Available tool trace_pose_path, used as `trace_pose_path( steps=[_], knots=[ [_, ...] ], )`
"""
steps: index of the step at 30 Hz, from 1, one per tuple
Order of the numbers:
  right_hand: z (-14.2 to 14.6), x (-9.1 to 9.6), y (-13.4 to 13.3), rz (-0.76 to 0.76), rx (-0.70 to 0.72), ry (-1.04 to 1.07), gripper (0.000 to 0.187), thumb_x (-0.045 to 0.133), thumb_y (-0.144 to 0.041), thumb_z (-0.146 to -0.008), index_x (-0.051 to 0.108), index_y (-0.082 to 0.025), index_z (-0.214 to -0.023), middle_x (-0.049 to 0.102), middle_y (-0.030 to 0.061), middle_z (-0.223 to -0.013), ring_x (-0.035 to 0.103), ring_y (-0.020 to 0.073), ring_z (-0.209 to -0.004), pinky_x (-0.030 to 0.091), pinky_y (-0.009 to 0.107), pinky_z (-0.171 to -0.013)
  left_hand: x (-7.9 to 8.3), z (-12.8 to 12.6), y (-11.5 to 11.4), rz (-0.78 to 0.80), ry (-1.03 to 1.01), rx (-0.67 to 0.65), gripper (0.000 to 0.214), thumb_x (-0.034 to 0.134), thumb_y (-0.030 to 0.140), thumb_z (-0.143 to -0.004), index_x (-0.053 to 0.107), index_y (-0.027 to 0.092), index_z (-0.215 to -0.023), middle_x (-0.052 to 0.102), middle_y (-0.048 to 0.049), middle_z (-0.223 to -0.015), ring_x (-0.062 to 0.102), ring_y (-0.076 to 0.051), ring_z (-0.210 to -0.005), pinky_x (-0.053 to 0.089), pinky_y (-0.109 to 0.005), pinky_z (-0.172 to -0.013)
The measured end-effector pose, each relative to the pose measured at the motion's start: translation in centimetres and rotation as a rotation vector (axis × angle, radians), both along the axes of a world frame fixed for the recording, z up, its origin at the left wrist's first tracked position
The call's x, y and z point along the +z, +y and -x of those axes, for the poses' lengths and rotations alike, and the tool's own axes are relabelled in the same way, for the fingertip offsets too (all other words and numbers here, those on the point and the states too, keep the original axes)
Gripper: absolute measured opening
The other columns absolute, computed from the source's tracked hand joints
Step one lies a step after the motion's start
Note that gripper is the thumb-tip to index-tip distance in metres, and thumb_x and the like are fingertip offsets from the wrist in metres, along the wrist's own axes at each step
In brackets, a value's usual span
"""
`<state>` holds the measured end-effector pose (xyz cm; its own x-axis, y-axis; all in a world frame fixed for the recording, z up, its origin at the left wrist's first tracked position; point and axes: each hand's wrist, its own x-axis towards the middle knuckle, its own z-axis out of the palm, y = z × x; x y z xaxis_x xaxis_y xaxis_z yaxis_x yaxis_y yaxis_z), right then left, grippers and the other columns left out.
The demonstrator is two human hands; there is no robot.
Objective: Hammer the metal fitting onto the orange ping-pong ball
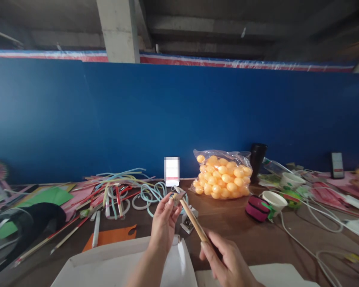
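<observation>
My right hand (227,261) grips the lower end of a thin wooden stick (191,218) that slants up to the left. My left hand (164,223) pinches the stick's top end, where a small metal clip (178,194) sits. Both hands hover above a brown table (227,223), just over a white cardboard box (113,267) at the near edge. A small box of metal clips (188,224) rests on the table just behind the stick.
A clear bag of orange balls (221,175) stands behind the hands. Colored tubes and sticks (119,191) lie at left with green and orange paper. A pink pouch (257,208), paper cups, a black cup (257,159) and white cables lie at right. A blue wall backs the table.
</observation>
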<state>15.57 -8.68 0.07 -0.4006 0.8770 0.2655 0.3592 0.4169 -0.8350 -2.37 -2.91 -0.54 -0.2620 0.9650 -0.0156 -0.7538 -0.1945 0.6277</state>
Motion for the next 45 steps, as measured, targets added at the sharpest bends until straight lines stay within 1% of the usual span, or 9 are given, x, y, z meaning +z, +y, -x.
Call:
trace_pose_path(
  steps=[6,10,14,16,20,27,33,39,45],
  knots=[
    [0.40,-0.10,-0.46,0.001,-0.032,0.052,0.044,0.039,-0.051,-0.096,0.056,-0.017,-0.119,0.062,0.0007,-0.068,0.050,0.0108,-0.041,0.041,0.019,-0.040,0.09,0.03,0.19,-0.008,0.009,-0.006,0.027,0.072,0.021,-0.077,0.069,0.017,-0.104,0.074,-0.0081,-0.099,0.071,-0.015,-0.084,0.057,-0.024,-0.078],
    [0.09,0.19,-0.23,-0.008,0.018,0.012,0.042,0.038,-0.046,-0.097,0.056,-0.016,-0.120,0.062,0.0010,-0.069,0.051,0.0111,-0.042,0.040,0.019,-0.041,-0.05,0.08,0.22,0.008,0.006,0.007,0.028,0.069,0.020,-0.080,0.068,0.017,-0.107,0.075,-0.0085,-0.097,0.071,-0.015,-0.084,0.056,-0.023,-0.077],
    [-0.17,0.40,0.09,-0.023,0.086,-0.066,0.037,0.039,-0.040,-0.098,0.055,-0.015,-0.119,0.064,0.0028,-0.071,0.056,0.0131,-0.049,0.044,0.019,-0.045,-0.20,0.11,0.08,0.005,0.015,-0.002,0.031,0.070,0.022,-0.079,0.068,0.017,-0.110,0.075,-0.0091,-0.099,0.071,-0.016,-0.085,0.056,-0.023,-0.076],
    [-0.11,0.33,0.06,-0.025,0.068,-0.067,0.036,0.039,-0.040,-0.098,0.056,-0.015,-0.119,0.063,0.0027,-0.071,0.056,0.0134,-0.050,0.044,0.019,-0.045,-0.19,0.11,0.03,-0.004,0.014,-0.005,0.032,0.070,0.022,-0.079,0.068,0.017,-0.110,0.075,-0.0091,-0.098,0.071,-0.015,-0.084,0.056,-0.023,-0.076],
    [0.14,0.10,-0.19,-0.029,0.003,-0.006,0.038,0.038,-0.042,-0.098,0.055,-0.016,-0.120,0.062,0.0012,-0.069,0.050,0.0108,-0.043,0.040,0.018,-0.040,-0.03,0.07,0.03,-0.011,0.001,-0.001,0.030,0.070,0.022,-0.079,0.069,0.017,-0.109,0.075,-0.0088,-0.097,0.071,-0.014,-0.082,0.056,-0.023,-0.076],
    [-0.16,0.39,0.01,-0.014,0.076,-0.062,0.036,0.039,-0.040,-0.098,0.055,-0.015,-0.119,0.063,0.0024,-0.071,0.055,0.0128,-0.050,0.044,0.019,-0.046,0.06,0.12,0.04,-0.005,0.014,0.001,0.034,0.072,0.024,-0.077,0.069,0.016,-0.110,0.075,-0.0087,-0.093,0.071,-0.016,-0.081,0.056,-0.023,-0.075],
    [0.16,0.42,-0.28,-0.003,-0.002,-0.011,0.039,0.039,-0.044,-0.097,0.057,-0.015,-0.117,0.062,0.0013,-0.069,0.052,0.0115,-0.044,0.041,0.019,-0.043,0.04,0.11,-0.02,-0.015,0.019,0.016,0.033,0.073,0.025,-0.076,0.069,0.017,-0.108,0.075,-0.0080,-0.092,0.070,-0.014,-0.079,0.056,-0.023,-0.074],
    [0.29,0.65,-0.45,-0.006,-0.011,-0.008,0.041,0.039,-0.045,-0.097,0.057,-0.015,-0.119,0.063,0.0014,-0.069,0.051,0.0119,-0.044,0.041,0.020,-0.043,0.02,0.04,0.07,-0.022,0.035,0.029,0.034,0.075,0.025,-0.075,0.069,0.017,-0.108,0.075,-0.0072,-0.090,0.069,-0.012,-0.078,0.055,-0.022,-0.075],
    [0.27,0.65,-0.45,-0.004,-0.010,-0.003,0.038,0.040,-0.046,-0.096,0.058,-0.016,-0.113,0.062,0.0012,-0.068,0.052,0.0124,-0.046,0.042,0.020,-0.043,-0.01,0.05,0.13,-0.020,0.055,0.035,0.036,0.076,0.025,-0.074,0.070,0.017,-0.108,0.075,-0.0062,-0.089,0.069,-0.012,-0.079,0.054,-0.022,-0.074]
  ],
)
